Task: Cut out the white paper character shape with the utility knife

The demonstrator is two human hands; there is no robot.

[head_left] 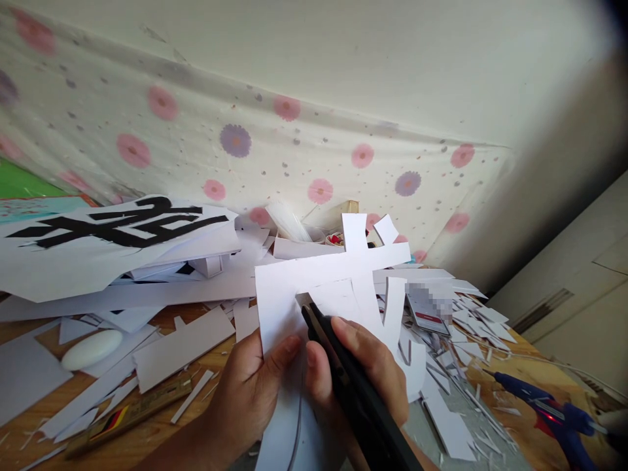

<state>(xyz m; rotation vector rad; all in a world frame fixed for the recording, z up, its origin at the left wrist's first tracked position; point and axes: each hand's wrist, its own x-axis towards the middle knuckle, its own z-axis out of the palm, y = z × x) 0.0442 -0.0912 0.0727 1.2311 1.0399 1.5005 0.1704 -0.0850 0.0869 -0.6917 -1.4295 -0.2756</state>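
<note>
i see, remotely, the left hand [262, 376] pinching the white board [321, 278] near the clock's centre, presumably steadying it; the right hand's [373, 363] fingers wrap the black cutter [354, 396], blade [303, 299] toward eleven o'clock, its contact hard to judge. the glue gun [544, 400] sits at four o'clock, probably parked clear.

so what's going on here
A person is working on a white board: the left hand grips its lower part, and the right hand holds a black cutter knife with its blade at the board's face. The board's upper right is cut into narrow arms, while its left part is a broad uncut area. White offcuts lie around, and a blue glue gun lies to the right.
</note>
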